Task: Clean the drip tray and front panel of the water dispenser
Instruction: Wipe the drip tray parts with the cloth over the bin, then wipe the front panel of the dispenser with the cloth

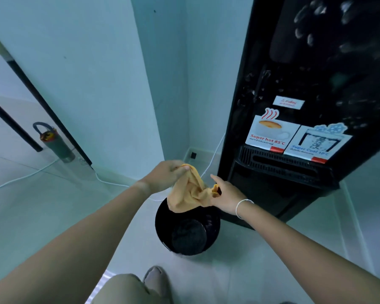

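Note:
A tall black water dispenser point(312, 62) stands at the right, its glossy front panel streaked with white smears above hot and cold stickers. Its black slotted drip tray point(279, 165) juts out below the stickers. I hold an orange cloth point(189, 194) stretched between both hands over a black bucket point(184, 233) on the floor. My left hand point(165, 174) pinches the cloth's upper corner. My right hand point(224, 196), with a white bracelet at the wrist, grips the other end, just left of the dispenser's base.
A white wall corner rises behind the bucket. A white cable point(110, 182) runs along the floor to the dispenser. A dark green bottle point(55, 143) with a loop handle stands at the left by a door frame. My knee and foot show at the bottom.

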A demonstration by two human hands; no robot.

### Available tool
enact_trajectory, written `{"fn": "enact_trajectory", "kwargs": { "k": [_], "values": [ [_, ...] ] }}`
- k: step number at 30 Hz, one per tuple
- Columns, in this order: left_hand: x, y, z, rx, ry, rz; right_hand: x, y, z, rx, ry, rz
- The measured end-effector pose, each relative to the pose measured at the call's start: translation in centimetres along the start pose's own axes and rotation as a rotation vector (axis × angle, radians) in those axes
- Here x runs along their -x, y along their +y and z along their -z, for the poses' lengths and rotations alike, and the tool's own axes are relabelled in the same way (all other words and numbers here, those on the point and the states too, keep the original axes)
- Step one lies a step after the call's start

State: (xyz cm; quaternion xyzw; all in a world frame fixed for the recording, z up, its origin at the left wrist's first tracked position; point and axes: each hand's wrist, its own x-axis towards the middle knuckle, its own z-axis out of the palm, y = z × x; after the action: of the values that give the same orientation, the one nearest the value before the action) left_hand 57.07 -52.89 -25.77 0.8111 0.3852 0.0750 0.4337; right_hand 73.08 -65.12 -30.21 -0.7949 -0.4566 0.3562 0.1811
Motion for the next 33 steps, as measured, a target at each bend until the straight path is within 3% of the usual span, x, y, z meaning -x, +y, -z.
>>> {"fn": "enact_trajectory", "kwargs": {
  "k": [4, 14, 21, 25, 28, 30, 33],
  "values": [
    [0.7, 2.6, 1.0, 0.271, -0.064, -0.024, 1.4, -2.3, 1.2, -0.180, 0.110, 0.159],
    [1.5, 6.9, 2.9, 0.692, -0.130, 0.001, 2.5, -4.6, 3.6, -0.578, -0.046, 0.206],
    [2.1, 8.9, 3.3, 0.845, -0.157, 0.019, 3.6, -3.8, 4.3, -0.733, -0.371, 0.057],
    [2.3, 9.3, 4.0, 0.911, -0.103, 0.060, 4.8, -2.7, 4.4, -0.816, -0.409, -0.062],
    [2.6, 9.9, 4.3, 0.942, -0.076, 0.091, 5.8, -1.8, 4.6, -0.718, -0.497, -0.145],
    [2.8, 10.1, 4.4, 0.866, -0.049, 0.139, 6.4, -1.5, 5.0, -0.680, -0.384, -0.123],
    [2.9, 10.5, 4.6, 0.606, 0.024, 0.205, 7.5, -1.6, 6.4, -0.834, -0.090, -0.018]
  ]
}}
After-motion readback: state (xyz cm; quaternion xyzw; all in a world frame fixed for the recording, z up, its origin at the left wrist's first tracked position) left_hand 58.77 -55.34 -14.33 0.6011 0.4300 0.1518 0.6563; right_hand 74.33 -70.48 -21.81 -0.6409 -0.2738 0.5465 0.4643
